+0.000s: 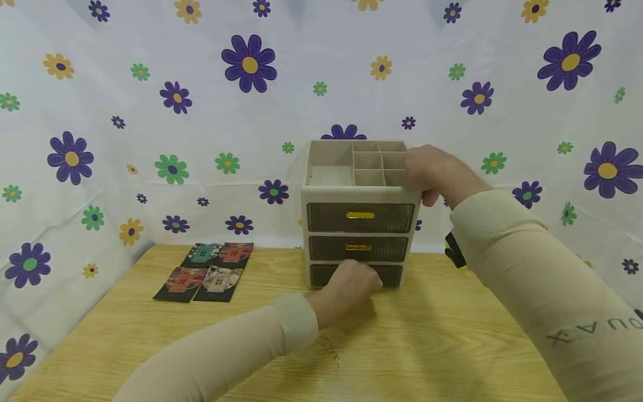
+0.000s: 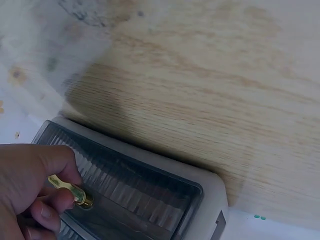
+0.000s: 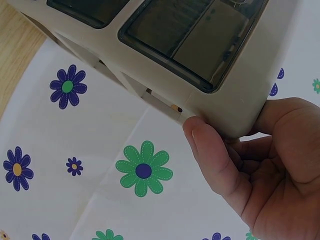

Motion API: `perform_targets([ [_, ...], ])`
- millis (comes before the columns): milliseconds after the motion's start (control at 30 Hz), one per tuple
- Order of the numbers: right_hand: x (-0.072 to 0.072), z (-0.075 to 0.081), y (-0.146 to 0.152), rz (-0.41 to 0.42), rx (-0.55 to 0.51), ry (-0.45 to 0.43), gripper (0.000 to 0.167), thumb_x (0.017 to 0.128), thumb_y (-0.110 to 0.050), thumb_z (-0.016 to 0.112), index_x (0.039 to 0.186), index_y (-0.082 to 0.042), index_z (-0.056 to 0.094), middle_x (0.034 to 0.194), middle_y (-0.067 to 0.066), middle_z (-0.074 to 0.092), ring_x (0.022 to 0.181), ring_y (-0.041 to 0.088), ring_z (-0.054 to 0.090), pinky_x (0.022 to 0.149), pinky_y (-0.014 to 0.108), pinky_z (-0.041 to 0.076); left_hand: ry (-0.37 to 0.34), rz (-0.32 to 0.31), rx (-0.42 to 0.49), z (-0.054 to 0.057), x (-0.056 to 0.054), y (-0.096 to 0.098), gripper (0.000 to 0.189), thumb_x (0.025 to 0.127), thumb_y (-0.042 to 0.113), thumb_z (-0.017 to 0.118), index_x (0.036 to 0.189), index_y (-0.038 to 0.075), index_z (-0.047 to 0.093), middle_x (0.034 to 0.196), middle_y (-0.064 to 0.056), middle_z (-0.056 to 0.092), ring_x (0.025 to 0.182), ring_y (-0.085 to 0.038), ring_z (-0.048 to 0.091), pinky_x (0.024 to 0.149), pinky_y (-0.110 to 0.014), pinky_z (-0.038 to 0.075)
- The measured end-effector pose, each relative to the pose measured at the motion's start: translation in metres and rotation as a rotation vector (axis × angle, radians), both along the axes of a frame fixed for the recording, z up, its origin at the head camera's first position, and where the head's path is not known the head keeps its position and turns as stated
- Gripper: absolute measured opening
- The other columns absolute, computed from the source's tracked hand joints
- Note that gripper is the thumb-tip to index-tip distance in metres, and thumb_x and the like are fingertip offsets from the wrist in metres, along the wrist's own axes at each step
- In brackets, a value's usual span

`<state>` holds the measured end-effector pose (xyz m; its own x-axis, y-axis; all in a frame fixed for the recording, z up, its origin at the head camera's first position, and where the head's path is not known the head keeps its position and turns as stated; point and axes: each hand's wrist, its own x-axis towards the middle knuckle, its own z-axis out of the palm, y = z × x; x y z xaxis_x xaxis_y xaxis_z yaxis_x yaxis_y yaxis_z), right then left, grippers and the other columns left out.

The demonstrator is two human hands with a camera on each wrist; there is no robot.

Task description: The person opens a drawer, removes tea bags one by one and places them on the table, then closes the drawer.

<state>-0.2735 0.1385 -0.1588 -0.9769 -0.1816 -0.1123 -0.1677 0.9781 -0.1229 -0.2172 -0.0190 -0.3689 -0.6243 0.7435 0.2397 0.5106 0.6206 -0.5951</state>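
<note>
A beige desktop organizer (image 1: 361,191) with three dark see-through drawers stands on the table in the head view. Its bottom drawer (image 1: 392,276) lies flush in the frame, partly behind my left hand (image 1: 351,290). In the left wrist view the thumb and fingers of that hand pinch the gold drawer handle (image 2: 70,190). My right hand (image 1: 431,170) grips the organizer's upper right corner. From the right wrist view, the thumb (image 3: 205,145) presses the side wall while the other fingers curl over the top edge.
Several dark packets with coloured labels (image 1: 216,279) lie at the table's left. The organizer's top has an open compartment tray (image 1: 331,173). A flowered cloth (image 1: 201,111) hangs behind the wooden table (image 1: 427,346). A black and yellow object (image 1: 454,251) shows beside the right sleeve.
</note>
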Motion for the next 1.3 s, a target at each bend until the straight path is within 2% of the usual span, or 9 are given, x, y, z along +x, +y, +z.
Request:
perform_targets([
  [267, 0.0, 0.001, 0.001, -0.008, -0.008, -0.005, 0.027, 0.092, 0.004, 0.058, 0.119, 0.006, 0.055, 0.101, 0.024, 0.063, 0.07, 0.027, 0.069, 0.055, 0.031, 0.059, 0.023, -0.028, 0.002, 0.003, 0.014, -0.003, 0.055, 0.088, -0.001, 0.064, 0.056, 0.022, 0.026, 0.056, 0.007, 0.018, 0.051, -0.008, 0.014, 0.04, -0.023, 0.013],
  [433, 0.0, 0.0, 0.001, -0.009, -0.012, -0.011, 0.028, 0.093, 0.003, 0.059, 0.121, 0.005, 0.055, 0.102, 0.024, 0.063, 0.071, 0.028, 0.069, 0.056, 0.033, 0.059, 0.064, -0.041, -0.016, 0.002, 0.022, -0.006, 0.056, 0.086, -0.004, 0.06, 0.058, 0.021, 0.018, 0.059, 0.005, 0.012, 0.053, -0.01, 0.01, 0.042, -0.025, 0.009],
  [600, 0.001, 0.0, 0.0, -0.007, -0.023, -0.004, 0.03, 0.092, 0.003, 0.059, 0.122, 0.004, 0.054, 0.103, 0.024, 0.063, 0.071, 0.028, 0.069, 0.055, 0.032, 0.059, 0.1, -0.077, -0.023, 0.002, 0.028, -0.011, 0.056, 0.085, -0.004, 0.06, 0.057, 0.021, 0.019, 0.061, 0.005, 0.012, 0.054, -0.011, 0.009, 0.043, -0.026, 0.009],
  [800, 0.0, 0.0, -0.001, 0.001, -0.007, 0.004, 0.03, 0.092, 0.003, 0.059, 0.121, 0.005, 0.054, 0.103, 0.025, 0.063, 0.071, 0.028, 0.07, 0.055, 0.032, 0.059, 0.139, -0.124, -0.003, 0.0, 0.036, -0.018, 0.056, 0.085, -0.004, 0.06, 0.055, 0.022, 0.02, 0.06, 0.006, 0.012, 0.056, -0.011, 0.008, 0.044, -0.026, 0.009],
  [1067, 0.001, 0.001, -0.003, -0.002, 0.002, 0.016, 0.027, 0.092, 0.004, 0.058, 0.119, 0.005, 0.056, 0.102, 0.024, 0.064, 0.07, 0.027, 0.069, 0.055, 0.031, 0.059, 0.172, -0.152, 0.018, 0.001, 0.05, -0.023, 0.052, 0.086, -0.005, 0.054, 0.057, 0.021, 0.02, 0.06, 0.005, 0.01, 0.055, -0.011, 0.007, 0.044, -0.026, 0.006],
  [1300, 0.003, 0.001, -0.002, 0.004, 0.007, 0.009, 0.025, 0.093, 0.004, 0.058, 0.118, 0.006, 0.057, 0.101, 0.023, 0.065, 0.071, 0.027, 0.068, 0.055, 0.031, 0.059, 0.139, -0.178, 0.018, 0.002, 0.063, -0.023, 0.05, 0.086, -0.003, 0.053, 0.056, 0.02, 0.02, 0.057, 0.005, 0.01, 0.053, -0.01, 0.006, 0.043, -0.024, 0.006],
])
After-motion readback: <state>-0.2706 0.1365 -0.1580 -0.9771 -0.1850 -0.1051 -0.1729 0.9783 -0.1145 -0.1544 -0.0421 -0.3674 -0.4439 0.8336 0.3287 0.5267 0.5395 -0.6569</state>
